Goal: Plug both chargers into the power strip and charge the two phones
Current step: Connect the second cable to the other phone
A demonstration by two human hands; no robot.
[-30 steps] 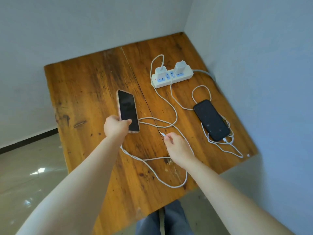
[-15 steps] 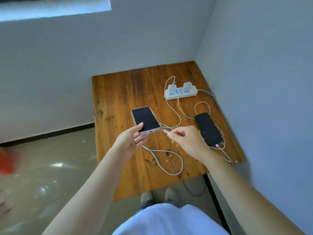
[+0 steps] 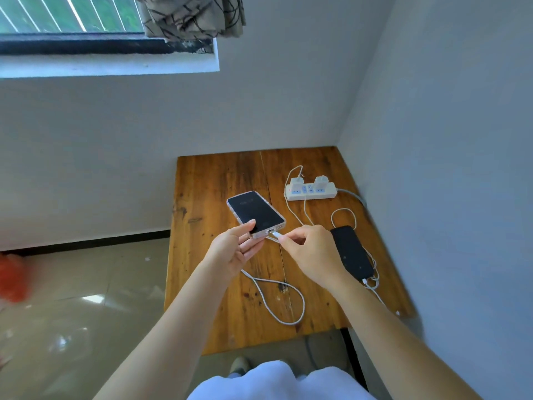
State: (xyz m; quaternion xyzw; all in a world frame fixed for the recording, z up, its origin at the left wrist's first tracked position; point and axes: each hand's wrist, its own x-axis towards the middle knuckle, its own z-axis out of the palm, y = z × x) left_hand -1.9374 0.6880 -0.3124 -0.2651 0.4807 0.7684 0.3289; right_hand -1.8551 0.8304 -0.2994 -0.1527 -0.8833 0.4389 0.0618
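My left hand (image 3: 234, 249) holds a phone in a clear case (image 3: 255, 212) by its near end, lifted above the wooden table (image 3: 207, 197). My right hand (image 3: 310, 252) pinches the plug of a white charging cable (image 3: 276, 234), whose tip touches the phone's bottom port. The rest of that cable (image 3: 284, 301) loops over the table. A white power strip (image 3: 310, 192) at the back carries two white chargers (image 3: 297, 183), both plugged in. A black phone (image 3: 351, 252) lies on the right with a cable in its near end.
The table stands in a corner, with walls behind it and on its right. A window with a curtain (image 3: 190, 15) is up on the left. A tiled floor (image 3: 80, 298) lies to the left, with a blurred red object (image 3: 11, 277) at its edge.
The phone has been lifted off the table and turned with its port toward me. My right hand has brought the cable plug from a gap up to the port. The camera has tilted up.
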